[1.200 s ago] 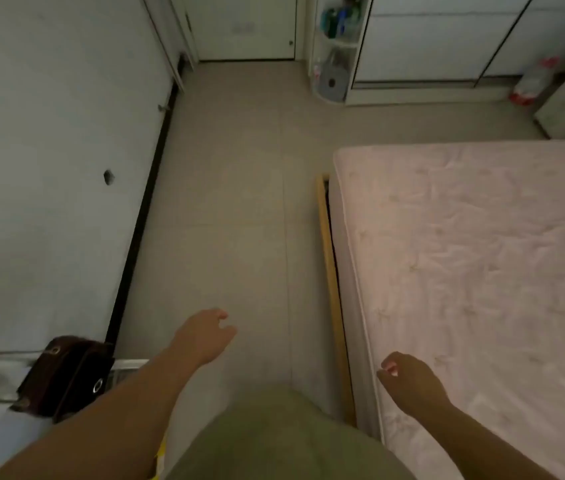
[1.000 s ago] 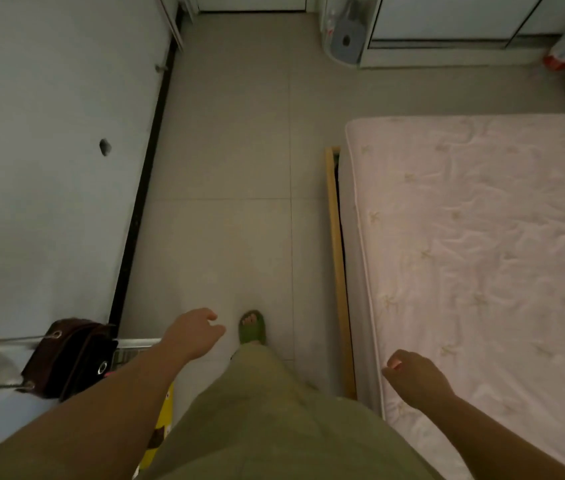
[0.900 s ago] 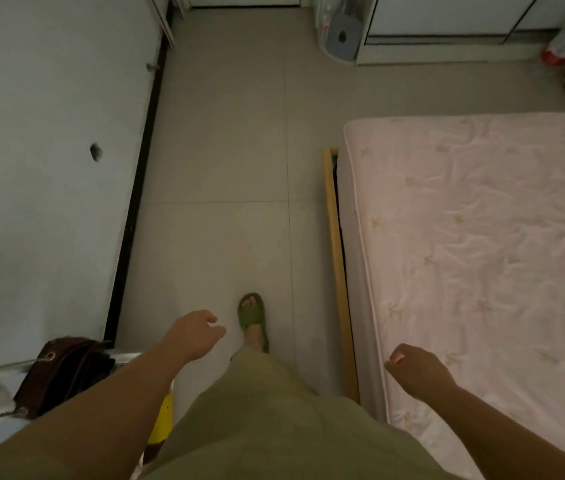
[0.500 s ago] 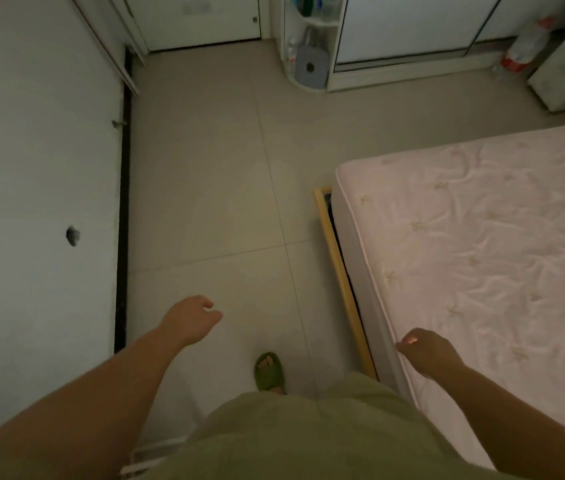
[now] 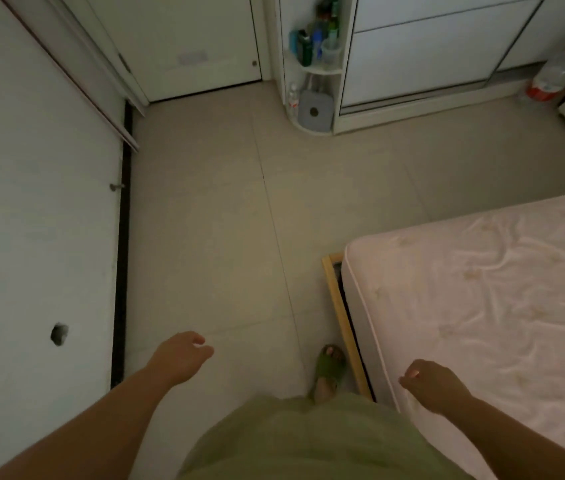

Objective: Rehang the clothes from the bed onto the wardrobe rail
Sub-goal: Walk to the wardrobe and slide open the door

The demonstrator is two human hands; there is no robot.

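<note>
1. We see no clothes anywhere on the visible part of the bed [image 5: 481,306]; its pink quilted cover lies bare and creased, so we judge this stretch of the bed already cleared, or the clothes lie on a part out of view
2. No wardrobe rail shows; the wardrobe [image 5: 430,53] at the far wall has its sliding doors closed, so what hangs inside we cannot tell
3. Our left hand [image 5: 180,358] hangs over the floor [image 5: 239,220], fingers loosely curled, grasping nothing
4. Our right hand [image 5: 430,384] hovers over the near edge of the mattress, fingers loosely curled under, also with nothing in it
5. We stand between the wall and the bed, one foot in a green slipper [image 5: 330,370] just beside the wooden bed frame [image 5: 341,320]
6. The corner shelf [image 5: 314,69] beside the wardrobe holds several bottles on its upper tier and a grey box-like device with a small bottle below
7. What is left, in our judgement: find any remaining garments and carry them to the rail
</note>
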